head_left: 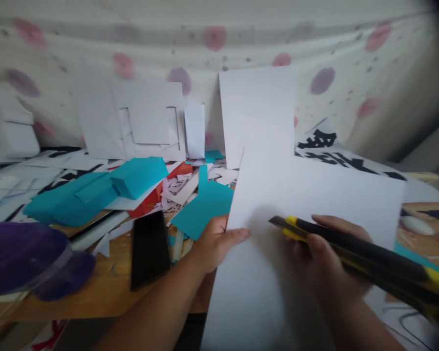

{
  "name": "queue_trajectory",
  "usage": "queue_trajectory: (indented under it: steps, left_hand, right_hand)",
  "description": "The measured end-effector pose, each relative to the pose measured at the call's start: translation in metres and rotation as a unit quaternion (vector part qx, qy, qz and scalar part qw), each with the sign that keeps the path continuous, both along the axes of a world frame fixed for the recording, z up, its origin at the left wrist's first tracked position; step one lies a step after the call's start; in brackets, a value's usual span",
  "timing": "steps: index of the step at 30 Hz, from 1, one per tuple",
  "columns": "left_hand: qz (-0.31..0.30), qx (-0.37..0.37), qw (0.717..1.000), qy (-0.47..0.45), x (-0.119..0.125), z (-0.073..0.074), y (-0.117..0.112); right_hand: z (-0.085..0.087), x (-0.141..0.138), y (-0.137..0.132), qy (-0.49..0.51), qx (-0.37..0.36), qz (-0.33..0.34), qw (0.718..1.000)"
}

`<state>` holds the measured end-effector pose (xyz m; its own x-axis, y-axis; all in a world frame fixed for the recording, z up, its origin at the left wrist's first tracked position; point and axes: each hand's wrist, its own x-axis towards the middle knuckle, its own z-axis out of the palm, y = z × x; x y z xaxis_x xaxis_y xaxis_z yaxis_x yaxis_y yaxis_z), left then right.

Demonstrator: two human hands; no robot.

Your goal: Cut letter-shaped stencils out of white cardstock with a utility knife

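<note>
Nearest the camera lay a large white sheet [300,234], slanting from the near edge up toward the middle of the counter [109,287] and covering much of its right half. The left hand [214,243] pinched the sheet's left edge, thumb on top and fingers underneath, so its grip was pressed together on the paper. The right hand [325,263] was wrapped shut around a black and yellow utility knife [354,253], whose tip pointed left and hovered just over the sheet near its middle; whether the blade actually touched the paper was hard to tell through the blur.

As far as could be judged, the cutting of this sheet had barely begun: its surface looked whole, smooth and unmarked, with no slit or loose flap visible, so nearly all of the cut seemed left to do. The sheet looked stiff enough to hold flat, plain white on the side shown.

Left of the hands, a black phone [149,248] lay on the bare wood, and a purple cap [25,258] sat at the near left. Farther back spread teal paper pieces [95,192], white scraps and a bit of red. More white sheets [258,112] leaned against the spotted cloth [212,44] at the far side.
</note>
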<state>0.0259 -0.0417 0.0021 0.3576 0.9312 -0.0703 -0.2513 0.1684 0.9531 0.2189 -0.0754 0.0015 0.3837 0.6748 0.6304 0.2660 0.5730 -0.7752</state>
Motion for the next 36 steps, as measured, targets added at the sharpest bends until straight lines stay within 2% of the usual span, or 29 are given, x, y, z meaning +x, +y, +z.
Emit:
queue_trajectory:
  steps: [4, 8, 16, 20, 23, 27, 36]
  left_hand:
    - [0.007, 0.047, 0.998, 0.049, -0.002, -0.003, 0.001]
    - [-0.003, 0.051, 0.995, 0.085, -0.003, -0.002, 0.001]
    - [0.016, 0.048, 0.995, 0.089, -0.002, -0.001, 0.0]
    - [0.015, 0.052, 0.993, 0.101, -0.002, -0.002, 0.0]
    - [0.023, 0.059, 0.992, 0.109, -0.003, -0.002, 0.0]
    - [0.031, 0.07, 0.991, 0.107, -0.002, -0.002, -0.001]
    - [0.056, 0.07, 0.991, 0.099, -0.001, -0.01, -0.001]
  right_hand:
    - [-0.013, -0.003, 0.005, -0.066, 0.039, -0.08, 0.994]
    - [-0.017, -0.006, 0.01, -0.114, 0.071, -0.116, 0.984]
    - [-0.017, -0.007, 0.01, -0.159, 0.064, -0.116, 0.978]
    - [-0.011, -0.007, 0.007, -0.222, 0.072, -0.128, 0.964]
    - [-0.005, -0.009, 0.005, -0.223, 0.084, -0.141, 0.961]
    - [0.0, -0.01, 0.005, -0.22, 0.089, -0.107, 0.966]
    - [-0.017, -0.009, 0.007, -0.218, 0.135, -0.073, 0.964]
